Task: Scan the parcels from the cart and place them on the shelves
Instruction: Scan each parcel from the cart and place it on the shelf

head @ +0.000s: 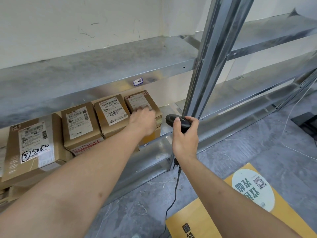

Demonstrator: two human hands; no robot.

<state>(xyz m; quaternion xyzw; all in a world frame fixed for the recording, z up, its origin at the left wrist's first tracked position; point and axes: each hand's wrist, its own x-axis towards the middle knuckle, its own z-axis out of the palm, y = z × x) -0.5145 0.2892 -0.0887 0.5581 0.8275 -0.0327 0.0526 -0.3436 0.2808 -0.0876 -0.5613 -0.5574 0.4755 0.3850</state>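
Four brown cardboard parcels, each bearing a white printed label, stand in a row on a galvanised steel shelf. The left hand rests with fingers extended on the rightmost parcel, which touches its neighbour. The right hand grips a black corded scanner just beside a shelf upright. One yellow mat with a round white sticker lies on the grey marbled floor.

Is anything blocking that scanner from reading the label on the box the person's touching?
Partly. The left hand lies on the rightmost box and covers the lower part of its label. The scanner, in the right hand, sits just right of the box with nothing else between.
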